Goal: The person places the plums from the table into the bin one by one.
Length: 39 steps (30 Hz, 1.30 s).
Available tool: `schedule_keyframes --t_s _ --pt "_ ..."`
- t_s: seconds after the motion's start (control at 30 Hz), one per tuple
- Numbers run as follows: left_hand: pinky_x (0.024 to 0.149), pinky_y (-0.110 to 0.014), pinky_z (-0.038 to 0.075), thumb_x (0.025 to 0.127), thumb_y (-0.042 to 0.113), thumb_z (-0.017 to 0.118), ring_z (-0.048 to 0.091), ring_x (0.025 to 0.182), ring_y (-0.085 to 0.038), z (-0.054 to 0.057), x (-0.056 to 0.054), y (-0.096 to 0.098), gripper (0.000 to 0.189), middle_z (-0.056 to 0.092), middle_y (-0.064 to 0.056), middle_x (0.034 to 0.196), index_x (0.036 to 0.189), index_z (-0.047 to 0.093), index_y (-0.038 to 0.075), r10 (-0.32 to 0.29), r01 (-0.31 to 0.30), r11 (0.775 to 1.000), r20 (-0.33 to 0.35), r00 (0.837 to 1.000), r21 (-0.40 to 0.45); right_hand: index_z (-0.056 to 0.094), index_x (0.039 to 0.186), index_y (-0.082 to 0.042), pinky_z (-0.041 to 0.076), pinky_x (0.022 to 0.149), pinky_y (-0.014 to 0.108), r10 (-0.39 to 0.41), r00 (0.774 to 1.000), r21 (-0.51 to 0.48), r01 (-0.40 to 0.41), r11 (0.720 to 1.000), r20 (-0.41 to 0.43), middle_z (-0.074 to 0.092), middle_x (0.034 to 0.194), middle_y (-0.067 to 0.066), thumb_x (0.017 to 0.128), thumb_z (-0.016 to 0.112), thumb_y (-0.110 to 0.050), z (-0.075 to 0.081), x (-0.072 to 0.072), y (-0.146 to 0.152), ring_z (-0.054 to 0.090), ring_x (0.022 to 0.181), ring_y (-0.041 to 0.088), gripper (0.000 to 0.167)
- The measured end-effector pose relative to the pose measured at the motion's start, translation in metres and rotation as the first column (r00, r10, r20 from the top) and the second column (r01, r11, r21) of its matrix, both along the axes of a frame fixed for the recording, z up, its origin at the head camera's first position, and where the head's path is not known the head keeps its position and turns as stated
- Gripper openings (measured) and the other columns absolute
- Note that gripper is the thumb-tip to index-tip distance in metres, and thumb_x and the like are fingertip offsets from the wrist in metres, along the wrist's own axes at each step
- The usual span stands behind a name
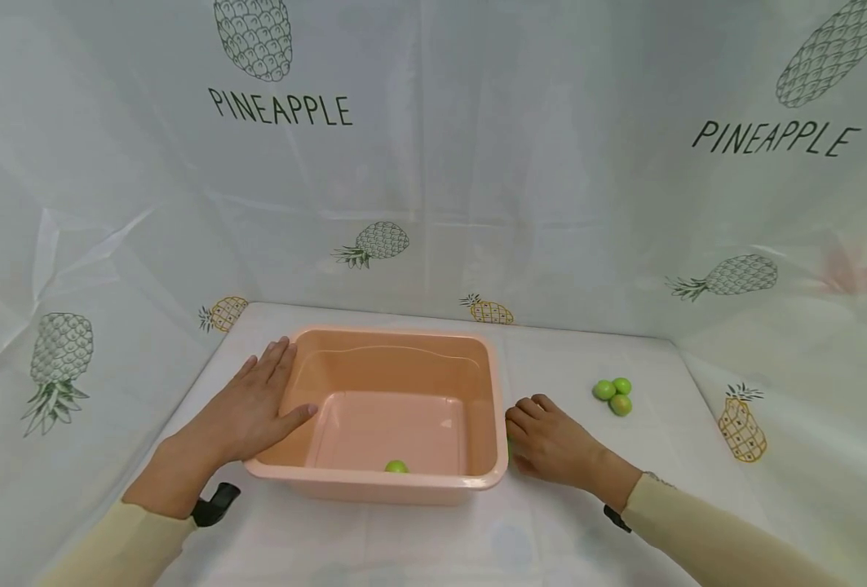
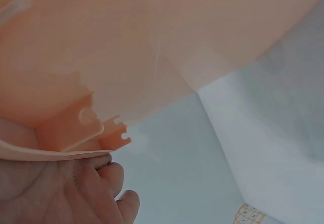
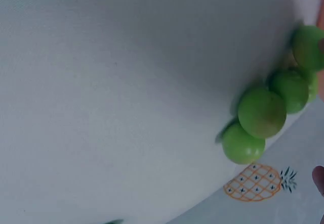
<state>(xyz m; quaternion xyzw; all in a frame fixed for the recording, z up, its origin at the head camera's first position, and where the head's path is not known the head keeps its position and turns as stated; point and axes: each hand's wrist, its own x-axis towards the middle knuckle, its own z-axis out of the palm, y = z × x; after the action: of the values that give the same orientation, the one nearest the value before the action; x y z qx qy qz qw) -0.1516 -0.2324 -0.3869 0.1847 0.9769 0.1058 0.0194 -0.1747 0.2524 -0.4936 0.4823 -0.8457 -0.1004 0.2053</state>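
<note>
A peach-coloured plastic basin (image 1: 392, 481) stands upright on the table, with one small round green fruit (image 1: 396, 467) inside near its front wall. My left hand (image 1: 253, 408) rests over the basin's left rim, fingers straight and thumb reaching over the inside. In the left wrist view the rim lies against the palm of that hand (image 2: 71, 191). Beside the basin's right wall is my right hand (image 1: 550, 440), fingers bent downward. Several green fruits (image 3: 262, 112) cluster there, largely hidden from the head view. A fingertip overlaps the nearest fruit (image 3: 306, 47); I cannot tell whether it is pinched.
Three more green fruits (image 1: 612, 394) sit together on the white table (image 1: 572, 359), to the right of my right hand. A pineapple-printed sheet (image 1: 550, 187) hangs behind the table and along both sides.
</note>
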Motion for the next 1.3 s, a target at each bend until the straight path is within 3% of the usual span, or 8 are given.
schedule_keyframes --t_s 0.2,0.3,0.43,0.53,0.67,0.9,1.13,1.3 --pt "0.127 -0.067 0.017 0.105 0.055 0.056 0.016 0.159 -0.051 -0.001 -0.001 -0.001 0.098 0.012 -0.032 0.172 0.163 0.016 -0.013 0.002 -0.002 1.000 0.002 1.000 0.005 0.063 0.121 -0.011 0.049 0.091 0.041 0.034 0.999 0.049 -0.034 0.998 -0.004 0.062 0.106 0.001 0.095 0.070 -0.039 -0.013 0.001 -0.005 0.055 0.100 0.024 0.039" --pt "0.127 -0.067 0.017 0.105 0.055 0.056 0.016 0.159 -0.050 -0.002 -0.001 -0.001 0.098 0.012 -0.032 0.173 0.163 0.016 -0.013 0.001 -0.002 1.000 0.003 1.000 0.008 0.063 0.122 -0.011 0.049 0.090 0.042 0.043 0.999 0.052 -0.042 0.998 -0.010 0.063 0.106 0.002 0.104 0.053 -0.037 -0.018 0.002 -0.007 0.056 0.100 0.025 0.032" --pt "0.127 -0.067 0.018 0.104 0.055 0.056 0.016 0.159 -0.050 -0.003 -0.001 -0.001 0.098 0.012 -0.032 0.172 0.163 0.016 -0.013 0.000 0.000 1.000 0.003 1.000 0.016 0.064 0.123 -0.010 0.049 0.092 0.042 0.041 0.999 0.069 -0.039 0.997 -0.024 0.065 0.107 0.002 0.111 0.035 -0.036 -0.020 0.004 -0.008 0.056 0.100 0.025 0.040" --pt "0.127 -0.067 0.018 0.104 0.055 0.057 0.016 0.159 -0.050 -0.003 -0.001 0.000 0.098 0.013 -0.032 0.172 0.162 0.017 -0.014 -0.003 0.003 1.000 0.000 1.000 0.019 0.064 0.122 -0.010 0.050 0.092 0.042 0.033 0.999 0.063 -0.031 0.998 -0.024 0.064 0.108 0.002 0.108 0.046 -0.036 -0.017 0.004 -0.008 0.056 0.101 0.025 0.035" --pt "0.127 -0.067 0.018 0.104 0.055 0.056 0.017 0.159 -0.050 -0.003 -0.001 0.000 0.099 0.013 -0.032 0.172 0.162 0.017 -0.014 -0.003 0.003 1.000 -0.006 1.000 0.014 0.062 0.116 -0.010 0.050 0.093 0.044 -0.021 0.999 0.010 0.021 1.000 -0.034 0.062 0.105 0.003 0.094 0.069 -0.036 -0.009 0.000 -0.004 0.056 0.100 0.026 0.035" --pt "0.127 -0.067 0.017 0.104 0.056 0.056 0.016 0.160 -0.050 -0.004 -0.001 -0.002 0.099 0.013 -0.032 0.172 0.162 0.017 -0.014 0.000 0.000 1.000 -0.004 1.000 0.012 0.058 0.108 -0.009 0.051 0.093 0.045 -0.157 0.983 -0.075 0.150 0.986 -0.095 0.059 0.103 0.006 0.083 0.086 -0.039 0.011 -0.018 0.011 0.057 0.099 0.028 0.048" --pt "0.127 -0.067 0.018 0.104 0.056 0.056 0.017 0.159 -0.050 -0.003 -0.002 -0.001 0.099 0.013 -0.033 0.172 0.162 0.017 -0.014 -0.005 0.005 1.000 -0.008 1.000 0.002 0.059 0.110 -0.006 0.050 0.091 0.047 -0.178 0.975 -0.119 0.162 0.980 -0.136 0.059 0.104 0.009 0.084 0.082 -0.038 0.023 -0.033 0.022 0.055 0.097 0.030 0.047" --pt "0.127 -0.067 0.017 0.104 0.057 0.055 0.017 0.159 -0.050 -0.003 -0.001 -0.001 0.099 0.013 -0.033 0.172 0.162 0.018 -0.015 -0.007 0.007 1.000 -0.013 1.000 -0.017 0.057 0.107 -0.004 0.050 0.087 0.048 -0.153 0.971 -0.165 0.123 0.978 -0.182 0.058 0.101 0.011 0.091 0.064 -0.037 0.030 -0.041 0.026 0.055 0.093 0.032 0.036"
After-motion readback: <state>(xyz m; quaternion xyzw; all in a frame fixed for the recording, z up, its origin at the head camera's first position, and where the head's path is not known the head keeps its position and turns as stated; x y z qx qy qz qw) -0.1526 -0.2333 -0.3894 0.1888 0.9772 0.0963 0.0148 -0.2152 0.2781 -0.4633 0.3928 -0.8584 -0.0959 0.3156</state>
